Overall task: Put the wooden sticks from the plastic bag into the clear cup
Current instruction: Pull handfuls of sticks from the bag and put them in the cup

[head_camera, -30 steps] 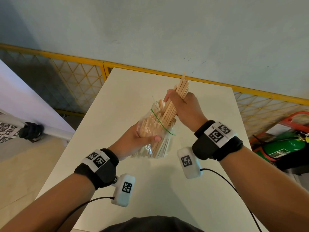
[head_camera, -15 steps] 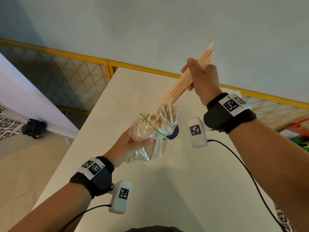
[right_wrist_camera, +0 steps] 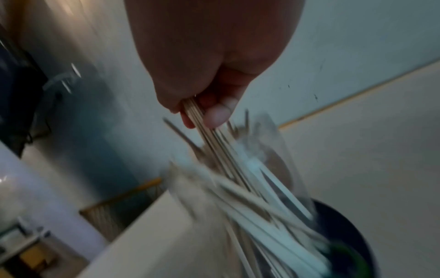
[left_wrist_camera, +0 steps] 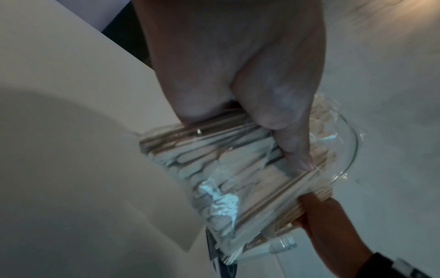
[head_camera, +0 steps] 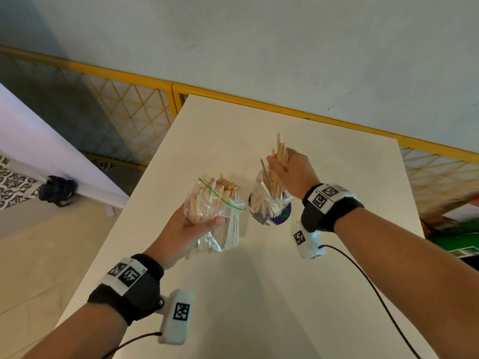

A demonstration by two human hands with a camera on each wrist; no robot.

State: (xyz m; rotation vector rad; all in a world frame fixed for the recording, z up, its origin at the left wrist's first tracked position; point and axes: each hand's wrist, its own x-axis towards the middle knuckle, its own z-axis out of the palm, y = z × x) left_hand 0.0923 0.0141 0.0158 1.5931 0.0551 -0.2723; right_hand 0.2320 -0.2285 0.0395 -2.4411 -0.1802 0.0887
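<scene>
Now my right hand (head_camera: 293,172) pinches a bundle of thin flat sticks (head_camera: 281,156), their lower ends inside the clear cup (head_camera: 269,200) on the smooth white table (head_camera: 259,294). Just beside it, my left hand (head_camera: 189,229) grips the crinkly bag (head_camera: 228,216), open mouth up, near the table's left edge.

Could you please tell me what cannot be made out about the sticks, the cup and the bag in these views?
- How far the bundle of sticks in the right hand reaches into the clear cup: the right wrist view is motion-blurred.
- How many sticks remain in the plastic bag: too many, overlapped, partly covered by the left hand.
- The cup's base: sticks hide it in every view.
</scene>
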